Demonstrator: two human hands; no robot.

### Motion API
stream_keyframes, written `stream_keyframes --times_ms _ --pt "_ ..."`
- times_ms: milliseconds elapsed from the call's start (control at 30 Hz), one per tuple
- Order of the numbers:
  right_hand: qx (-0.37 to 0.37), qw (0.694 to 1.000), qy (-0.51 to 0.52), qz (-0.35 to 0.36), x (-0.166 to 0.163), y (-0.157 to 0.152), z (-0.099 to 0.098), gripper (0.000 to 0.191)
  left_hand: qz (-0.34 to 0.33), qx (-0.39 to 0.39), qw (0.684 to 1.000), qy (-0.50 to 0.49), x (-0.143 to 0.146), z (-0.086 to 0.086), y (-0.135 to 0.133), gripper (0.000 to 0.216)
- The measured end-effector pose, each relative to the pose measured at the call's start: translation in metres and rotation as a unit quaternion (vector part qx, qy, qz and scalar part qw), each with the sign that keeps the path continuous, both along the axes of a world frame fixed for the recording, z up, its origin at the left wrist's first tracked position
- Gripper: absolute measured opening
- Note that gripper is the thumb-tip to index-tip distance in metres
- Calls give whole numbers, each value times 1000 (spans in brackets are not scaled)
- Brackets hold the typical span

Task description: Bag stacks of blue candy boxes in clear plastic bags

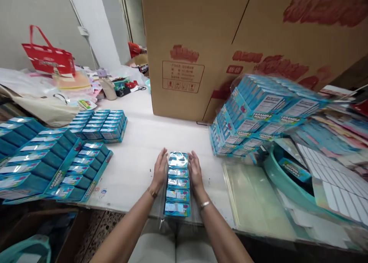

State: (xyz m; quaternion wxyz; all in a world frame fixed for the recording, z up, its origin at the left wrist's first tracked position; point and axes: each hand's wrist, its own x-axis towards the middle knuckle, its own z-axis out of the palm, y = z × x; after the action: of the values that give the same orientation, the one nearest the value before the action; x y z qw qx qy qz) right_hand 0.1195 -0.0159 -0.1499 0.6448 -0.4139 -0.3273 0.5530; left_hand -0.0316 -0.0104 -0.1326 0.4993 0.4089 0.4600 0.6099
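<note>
A row of several small blue candy boxes [177, 183] lies lengthwise at the table's front edge, inside a loose clear plastic bag. The film shines over the far end and sticks out past the near end. Along the row's left side is my left hand [160, 170], fingers stretched forward and flat against the film. My right hand [196, 172] mirrors it on the right side, its fingers also straight. The pack sits between the two palms; neither hand is wrapped round it. Whether the palms press on the boxes, I cannot tell.
Blue trays of boxes [37, 161] stand at the left, with another tray group [100, 125] behind. A wrapped stack [253, 117] rises at the right before a big carton [184, 22]. Plastic sheets [255, 198] and a teal basin [276, 171] lie front right.
</note>
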Motion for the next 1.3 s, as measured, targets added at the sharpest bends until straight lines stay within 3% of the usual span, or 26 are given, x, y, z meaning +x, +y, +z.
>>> stream_keyframes --times_ms 133,233,433,700,867,1033,1300 --pt "-11 999 -40 33 0 31 0 32 -44 -58 996 -52 12 4 31 35" --pt "-23 998 -47 23 -1 38 -4 32 -26 -69 993 -93 17 4 37 29" --pt "-15 998 -47 44 2 40 -6 31 -4 -60 995 -83 18 5 46 26" --pt "48 969 -240 -42 8 32 7 28 -7 -47 997 -66 15 2 45 29" --pt "15 995 -102 13 13 47 1 19 -28 -42 997 -61 14 -1 46 30" --pt "-45 996 43 67 9 57 -3 31 -19 -46 997 -64 16 3 47 32" --pt "-41 998 14 51 -1 55 -2 29 -11 -44 996 -73 20 -3 56 41"
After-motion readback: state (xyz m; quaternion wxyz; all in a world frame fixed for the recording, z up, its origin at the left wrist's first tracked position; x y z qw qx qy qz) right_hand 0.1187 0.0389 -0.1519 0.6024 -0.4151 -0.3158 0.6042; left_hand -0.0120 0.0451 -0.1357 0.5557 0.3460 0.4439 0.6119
